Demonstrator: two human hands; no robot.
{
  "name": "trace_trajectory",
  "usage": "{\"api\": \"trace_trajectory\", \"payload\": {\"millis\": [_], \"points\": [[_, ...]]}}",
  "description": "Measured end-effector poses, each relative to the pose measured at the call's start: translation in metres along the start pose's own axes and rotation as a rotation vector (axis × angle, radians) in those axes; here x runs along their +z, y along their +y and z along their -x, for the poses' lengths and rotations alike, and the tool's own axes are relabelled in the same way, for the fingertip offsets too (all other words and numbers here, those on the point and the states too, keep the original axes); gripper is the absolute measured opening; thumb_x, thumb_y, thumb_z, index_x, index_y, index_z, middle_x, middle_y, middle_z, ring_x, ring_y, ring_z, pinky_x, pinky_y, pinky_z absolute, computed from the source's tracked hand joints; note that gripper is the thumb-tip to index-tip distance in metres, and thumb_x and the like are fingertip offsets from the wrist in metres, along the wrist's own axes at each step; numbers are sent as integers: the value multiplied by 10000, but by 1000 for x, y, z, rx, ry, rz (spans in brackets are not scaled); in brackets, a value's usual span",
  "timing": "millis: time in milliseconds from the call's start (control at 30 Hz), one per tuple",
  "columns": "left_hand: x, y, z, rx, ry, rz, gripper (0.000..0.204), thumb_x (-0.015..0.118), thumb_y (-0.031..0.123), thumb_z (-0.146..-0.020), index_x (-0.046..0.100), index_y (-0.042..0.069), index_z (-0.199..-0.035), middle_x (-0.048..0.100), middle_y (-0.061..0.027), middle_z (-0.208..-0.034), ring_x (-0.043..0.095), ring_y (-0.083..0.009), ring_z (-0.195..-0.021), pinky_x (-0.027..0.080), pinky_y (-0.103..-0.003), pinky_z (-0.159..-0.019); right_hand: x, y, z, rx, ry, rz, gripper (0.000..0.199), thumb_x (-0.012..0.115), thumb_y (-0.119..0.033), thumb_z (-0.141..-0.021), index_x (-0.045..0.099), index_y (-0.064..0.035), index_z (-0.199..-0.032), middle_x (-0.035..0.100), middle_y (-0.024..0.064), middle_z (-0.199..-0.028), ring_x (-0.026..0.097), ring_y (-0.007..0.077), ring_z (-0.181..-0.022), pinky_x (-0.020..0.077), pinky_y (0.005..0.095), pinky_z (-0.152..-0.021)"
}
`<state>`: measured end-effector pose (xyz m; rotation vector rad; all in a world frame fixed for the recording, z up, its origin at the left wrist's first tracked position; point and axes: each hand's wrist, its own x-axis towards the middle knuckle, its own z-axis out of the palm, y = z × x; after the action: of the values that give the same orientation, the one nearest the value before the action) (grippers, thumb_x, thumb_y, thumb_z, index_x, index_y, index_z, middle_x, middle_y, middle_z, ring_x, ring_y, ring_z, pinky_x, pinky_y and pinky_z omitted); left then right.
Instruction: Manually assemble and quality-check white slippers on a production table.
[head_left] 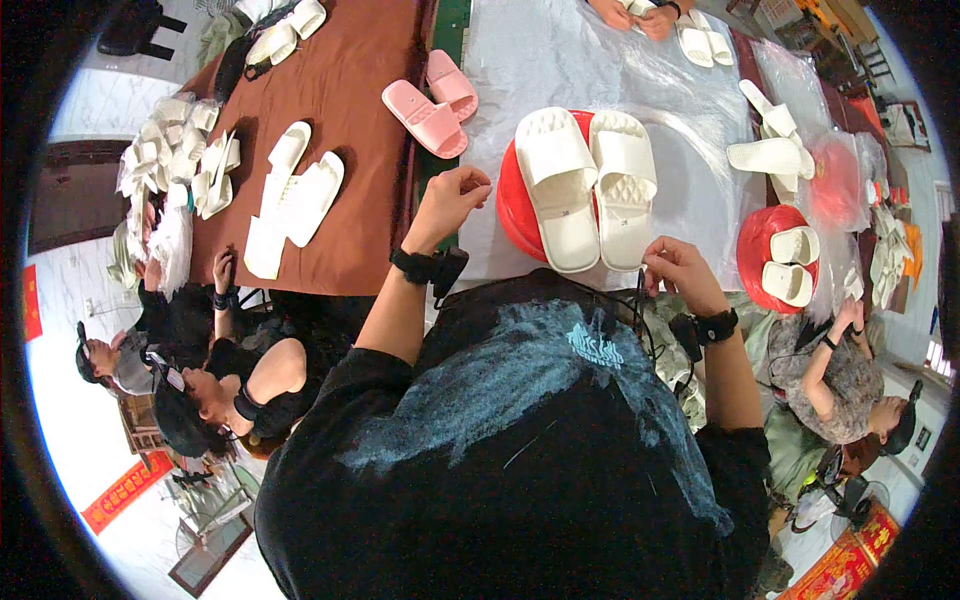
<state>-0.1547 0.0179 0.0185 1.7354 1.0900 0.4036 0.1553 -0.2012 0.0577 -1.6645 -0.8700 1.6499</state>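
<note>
A pair of cream slippers lies side by side, soles down, on top of a red bowl — the pair sits between the two hands and a little farther up the tabletop, which is covered here with clear plastic sheet. The left hand hovers just beside the bowl's left edge, fingers curled in loosely with the tips drawn together; whether anything is pinched between them cannot be told. The right hand sits just below the toe end of the right slipper, fingers bent and bunched near the slipper's edge, close to it or touching it — the contact is not clear. Both wrists wear black bands.

To the left, a pink pair of slippers lies at the seam where the plastic meets a brown tabletop, and further left white slippers lie on the brown surface beside a heap of bagged white slippers. To the right, a second red bowl holds small white slippers, with more white slippers above it. Another person's hands work at the far edge, and other people sit at the lower left and lower right.
</note>
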Motion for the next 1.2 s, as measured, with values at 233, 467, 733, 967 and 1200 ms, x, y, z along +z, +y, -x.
{"api": "trace_trajectory", "payload": {"millis": [233, 467, 733, 967, 1200], "points": [[-8, 13, -28, 103, -59, -44, 165, 619, 95, -840, 647, -40, -929, 666, -90, -767, 623, -134, -671, 502, -274, -628, 25, -17, -30, -26, 18, -16, 112, 538, -190, -918, 556, -80, -903, 618, 7, -673, 565, 67, -531, 336, 178, -437], [-9, 25, -68, 142, -123, -107, 226, 602, 136, -855, 658, -53, -965, 675, -84, -806, 633, -136, -709, 508, -275, -654, 60, -33, -70, 21, -5, -168, 137, 534, -215, -943, 546, -79, -929, 628, 13, -743, 581, 68, -588, 364, 177, -463], [11, 23, -107, 58, -120, -308, 370, 622, 336, -846, 704, -21, -901, 689, -111, -732, 657, -168, -648, 514, -296, -621, 82, -35, -108, -8, 52, -325, 175, 525, -231, -948, 533, -67, -1009, 633, 45, -807, 602, 102, -641, 393, 215, -510], [27, 38, -134, -70, -181, -430, 424, 701, 438, -723, 716, 15, -749, 683, -200, -770, 687, -312, -771, 543, -409, -695, 84, -38, -124, -17, 20, -333, 192, 519, -218, -948, 553, -54, -1041, 622, 30, -802, 608, 101, -652, 405, 221, -519], [34, 20, -153, 12, -97, -524, 374, 738, 329, -673, 710, 5, -858, 701, -165, -853, 690, -293, -798, 554, -366, -722, 80, -38, -119, 0, -57, -259, 204, 529, -199, -934, 560, -49, -1069, 633, 22, -804, 618, 94, -664, 396, 213, -513]]}}
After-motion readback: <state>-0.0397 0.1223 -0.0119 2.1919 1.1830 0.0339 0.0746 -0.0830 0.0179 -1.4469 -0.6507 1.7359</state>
